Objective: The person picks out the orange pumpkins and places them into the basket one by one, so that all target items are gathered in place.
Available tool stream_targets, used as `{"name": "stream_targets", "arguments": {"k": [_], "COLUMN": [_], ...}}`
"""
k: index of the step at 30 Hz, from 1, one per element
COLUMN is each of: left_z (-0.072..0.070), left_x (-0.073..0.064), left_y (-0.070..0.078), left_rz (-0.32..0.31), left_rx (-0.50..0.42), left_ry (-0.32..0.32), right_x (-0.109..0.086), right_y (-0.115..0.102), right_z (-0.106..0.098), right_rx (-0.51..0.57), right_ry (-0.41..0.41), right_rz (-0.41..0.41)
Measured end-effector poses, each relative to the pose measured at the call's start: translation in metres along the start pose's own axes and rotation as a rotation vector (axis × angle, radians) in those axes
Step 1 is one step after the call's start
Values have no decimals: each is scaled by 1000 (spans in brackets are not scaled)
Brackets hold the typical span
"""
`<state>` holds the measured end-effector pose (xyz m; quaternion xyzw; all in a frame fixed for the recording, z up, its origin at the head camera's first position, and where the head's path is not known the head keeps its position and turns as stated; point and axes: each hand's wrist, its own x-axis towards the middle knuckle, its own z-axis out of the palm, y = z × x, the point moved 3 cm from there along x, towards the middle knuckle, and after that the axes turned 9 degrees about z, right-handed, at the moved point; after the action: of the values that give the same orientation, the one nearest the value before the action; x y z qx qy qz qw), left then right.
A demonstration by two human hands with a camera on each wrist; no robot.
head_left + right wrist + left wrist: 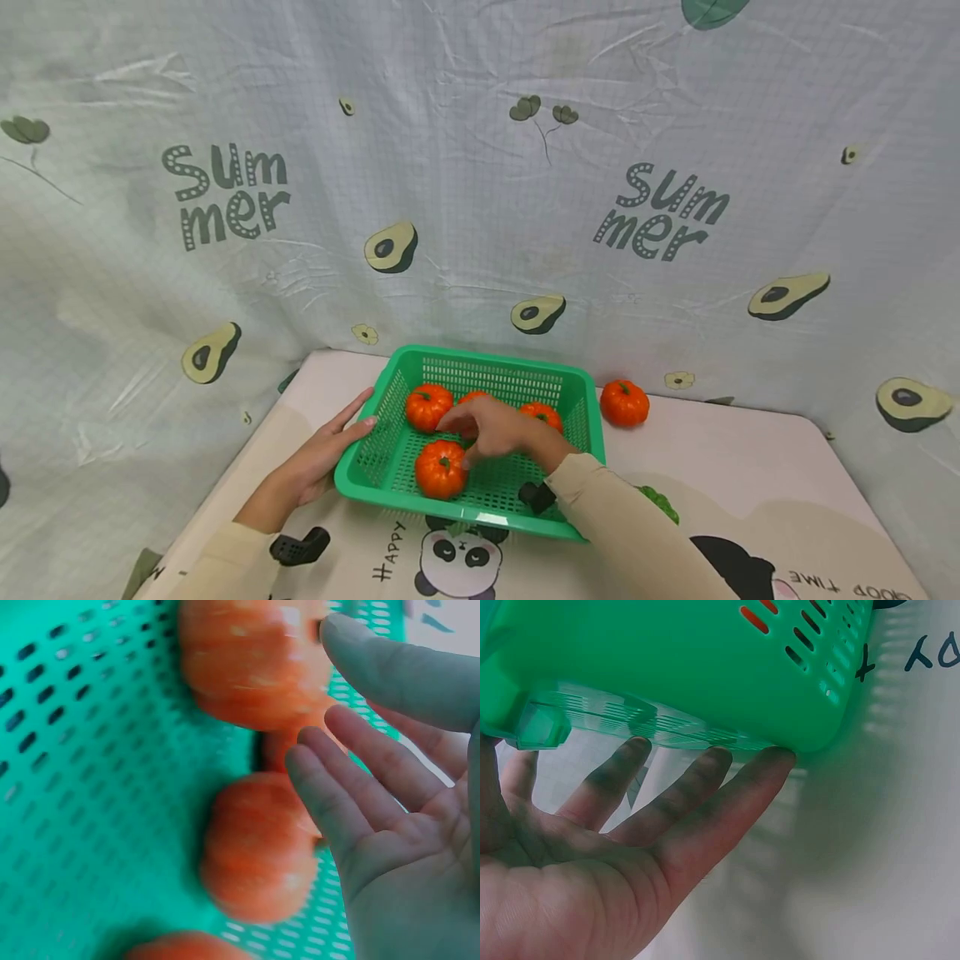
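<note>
A green perforated plastic basket point(468, 512) holds several small orange pumpkins, some of them partly hidden. My left hand point(322, 458) is at the basket's left side. Its fingers point(705, 817) stretch out straight and spread against the outside of the basket. Inside the basket hovers my right hand point(495, 425), above the front pumpkin point(440, 471) and near the back-left pumpkin point(429, 407). The right wrist view shows its fingers point(390, 757) extended with nothing gripped. The thumb is close to one pumpkin point(251, 660); I cannot tell whether they touch.
Another orange pumpkin point(625, 404) sits on the table point(720, 467) just right of the basket. A bumpy green object point(658, 503) lies partly hidden behind the right sleeve. A light patterned cloth point(465, 183) hangs behind the table.
</note>
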<state>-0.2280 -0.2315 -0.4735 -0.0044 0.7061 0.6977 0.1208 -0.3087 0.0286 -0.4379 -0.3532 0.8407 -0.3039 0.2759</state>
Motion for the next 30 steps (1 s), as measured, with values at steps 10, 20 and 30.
{"name": "stream_targets", "arguments": {"k": [10,20,30], "left_z": [0,1,1], "left_x": [-1,-2,-2], "left_y": [1,2,1], "left_rz": [-10,-9,-8], "left_rx": [6,8,16], "left_ry": [4,3,-3], "right_x": [-31,-64,-96], "right_y": [1,23,47], "right_z": [-43,-77,-97], "right_rx": [222,286,315], "right_ry": [95,239,375], "right_rz": [-30,-10,72]}}
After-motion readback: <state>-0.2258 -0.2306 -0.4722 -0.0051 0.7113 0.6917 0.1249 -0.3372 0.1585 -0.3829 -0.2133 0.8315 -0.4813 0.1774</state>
